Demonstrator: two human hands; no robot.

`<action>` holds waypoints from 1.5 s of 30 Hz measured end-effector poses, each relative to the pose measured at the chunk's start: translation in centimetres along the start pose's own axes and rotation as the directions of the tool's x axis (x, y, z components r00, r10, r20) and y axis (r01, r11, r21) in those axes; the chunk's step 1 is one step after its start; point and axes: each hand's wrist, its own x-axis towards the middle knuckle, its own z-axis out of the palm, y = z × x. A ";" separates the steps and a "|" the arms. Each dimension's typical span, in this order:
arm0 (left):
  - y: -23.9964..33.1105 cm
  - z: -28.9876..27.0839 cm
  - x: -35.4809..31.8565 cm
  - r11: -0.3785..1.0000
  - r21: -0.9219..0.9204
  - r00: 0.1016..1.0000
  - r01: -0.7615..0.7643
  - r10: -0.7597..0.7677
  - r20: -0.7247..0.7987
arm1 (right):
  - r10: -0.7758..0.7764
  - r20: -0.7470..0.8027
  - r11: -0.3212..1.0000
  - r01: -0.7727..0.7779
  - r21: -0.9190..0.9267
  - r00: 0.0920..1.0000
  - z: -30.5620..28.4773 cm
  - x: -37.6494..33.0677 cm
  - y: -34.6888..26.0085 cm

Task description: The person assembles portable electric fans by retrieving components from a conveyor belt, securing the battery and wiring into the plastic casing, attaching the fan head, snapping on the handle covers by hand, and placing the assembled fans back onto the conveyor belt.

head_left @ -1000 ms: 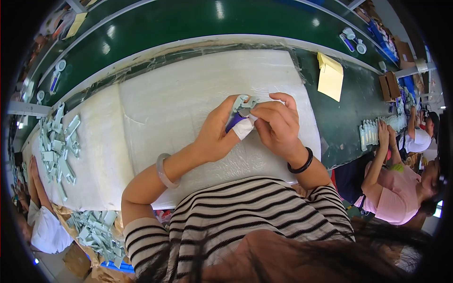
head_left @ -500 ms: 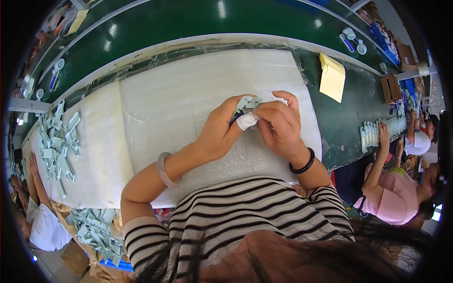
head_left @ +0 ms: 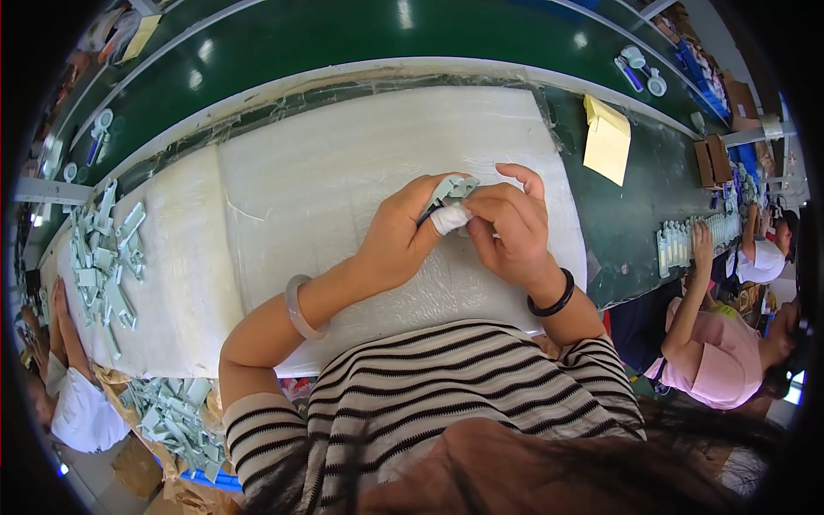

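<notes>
A pale green plastic part (head_left: pixel 452 188) with a dark piece along its underside is held above the white foam-covered table. My left hand (head_left: pixel 396 232) is closed round it, and a white wrap covers its thumb. Close against the part's right end, my right hand (head_left: pixel 511 225) has its thumb and index finger pinched together, with another finger raised. Whatever lies between those right fingertips is hidden. A pale bangle circles my left wrist and a black one my right.
Loose pale green parts (head_left: pixel 107 266) are heaped on the table's left end. More fill a paper-lined box (head_left: pixel 176 421) below. A yellow paper pad (head_left: pixel 606 142) lies right, near a co-worker in pink (head_left: pixel 717 360) beside a row of parts. A green conveyor (head_left: pixel 326 39) runs behind.
The pale green part has turned slightly in my left hand and shows more of its flat top. My hands have stayed almost in the same place.
</notes>
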 end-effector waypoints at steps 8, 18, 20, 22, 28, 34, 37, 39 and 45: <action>-1.4 -0.4 0.4 0.996 0.082 1.000 -0.022 0.021 0.014 | 0.017 0.006 0.999 -0.017 -0.038 1.000 0.4 0.0 0.1; -0.8 -3.4 2.8 0.846 -0.368 0.911 0.386 -0.412 0.009 | 0.190 0.061 0.982 -0.191 0.013 0.980 0.8 -0.5 1.3; -0.9 -4.1 3.0 0.864 -0.345 0.913 0.367 -0.406 -0.046 | 0.257 0.103 0.964 -0.263 0.043 0.961 1.4 -0.6 1.2; -1.0 -4.2 3.3 0.866 -0.358 0.922 0.349 -0.386 -0.034 | 0.277 0.155 0.952 -0.293 0.088 0.948 1.0 -0.6 1.4; -0.8 -4.9 3.3 0.874 -0.374 0.933 0.308 -0.354 -0.058 | 0.307 0.430 0.948 -0.315 -0.054 0.849 1.4 0.1 1.0; -1.9 -5.3 3.5 0.920 -0.238 0.949 0.312 -0.313 0.033 | 0.547 0.284 0.778 -0.603 0.173 0.788 0.9 -0.3 1.5; -2.0 -4.7 3.7 0.918 -0.237 0.948 0.317 -0.304 0.089 | 0.655 0.272 0.528 -0.685 0.502 0.705 -0.4 -1.1 3.8; -1.6 -4.7 3.5 0.912 -0.217 0.937 0.348 -0.336 0.091 | 0.664 0.235 0.496 -0.653 0.572 0.710 -0.8 -0.5 3.6; -1.0 -4.2 2.9 0.925 -0.063 0.922 0.374 -0.365 0.128 | 0.650 0.100 0.481 -0.509 0.714 0.753 -0.6 0.0 4.3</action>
